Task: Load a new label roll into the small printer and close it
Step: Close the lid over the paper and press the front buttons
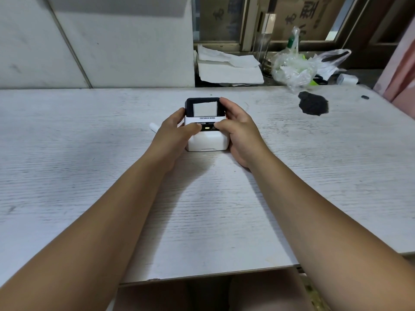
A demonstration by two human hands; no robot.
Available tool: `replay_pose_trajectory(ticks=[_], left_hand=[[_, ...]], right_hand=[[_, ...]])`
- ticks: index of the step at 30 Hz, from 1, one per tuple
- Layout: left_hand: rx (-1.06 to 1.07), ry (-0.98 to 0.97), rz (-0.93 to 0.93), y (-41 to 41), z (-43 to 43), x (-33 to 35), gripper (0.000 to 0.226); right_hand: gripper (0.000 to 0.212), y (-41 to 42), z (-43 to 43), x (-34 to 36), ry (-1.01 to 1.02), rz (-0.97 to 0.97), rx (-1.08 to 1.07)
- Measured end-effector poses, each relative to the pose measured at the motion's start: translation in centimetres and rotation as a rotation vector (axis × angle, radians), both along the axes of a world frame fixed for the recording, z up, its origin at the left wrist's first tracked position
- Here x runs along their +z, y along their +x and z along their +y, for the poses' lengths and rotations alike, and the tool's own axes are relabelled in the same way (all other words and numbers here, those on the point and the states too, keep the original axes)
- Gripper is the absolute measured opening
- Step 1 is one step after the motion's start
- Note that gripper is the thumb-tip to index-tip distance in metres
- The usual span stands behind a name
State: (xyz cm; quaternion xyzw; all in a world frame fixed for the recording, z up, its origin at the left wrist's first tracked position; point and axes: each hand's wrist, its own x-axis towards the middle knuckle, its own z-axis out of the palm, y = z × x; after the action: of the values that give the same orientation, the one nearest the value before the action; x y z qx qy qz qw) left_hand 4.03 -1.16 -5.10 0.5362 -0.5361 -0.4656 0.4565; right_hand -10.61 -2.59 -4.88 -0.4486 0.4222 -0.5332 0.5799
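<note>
While both our hands bracket it, the printer (207, 129) sits on the white wood-grain tabletop (89, 176), slightly above the centre of the frame. Its body is white; its dark lid (202, 107) lies flat on the far half, with a white label (204, 108) showing in the lid window. A small green light (206, 128) glows on the dark strip across the printer's middle.

Our left hand (177, 131) grips the printer's left side, thumb lying across the top and reaching the dark strip. Our right hand (240, 129) grips the right side, fingers curled around the far right corner of the lid, thumb pressed on the strip's right end. Both hands are closed on the printer.

Just left of the left hand, a small white cylindrical piece (153, 127) lies on the tabletop, partly hidden; we cannot tell what it is.

Toward the upper right of the frame: a dark blotch (313, 106) on the tabletop, a crumpled clear plastic bag (296, 66) behind it, and folded white paper (226, 68) on the ledge below the window. Both forearms are bare.
</note>
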Motion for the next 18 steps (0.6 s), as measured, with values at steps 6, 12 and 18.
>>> replay_pose_trajectory(ticks=[6, 12, 18], left_hand=[[0.008, 0.005, 0.011, 0.01, -0.05, 0.00, 0.043], [-0.004, 0.000, 0.014, 0.01, -0.06, -0.06, 0.040], [-0.004, 0.004, 0.015, 0.09, -0.21, -0.18, 0.043]], right_hand=[[0.061, -0.01, 0.01, 0.13, -0.002, -0.001, 0.004], [0.061, -0.08, 0.03, 0.05, 0.002, 0.004, 0.008], [0.061, -0.12, -0.04, -0.06, 0.001, -0.004, 0.013]])
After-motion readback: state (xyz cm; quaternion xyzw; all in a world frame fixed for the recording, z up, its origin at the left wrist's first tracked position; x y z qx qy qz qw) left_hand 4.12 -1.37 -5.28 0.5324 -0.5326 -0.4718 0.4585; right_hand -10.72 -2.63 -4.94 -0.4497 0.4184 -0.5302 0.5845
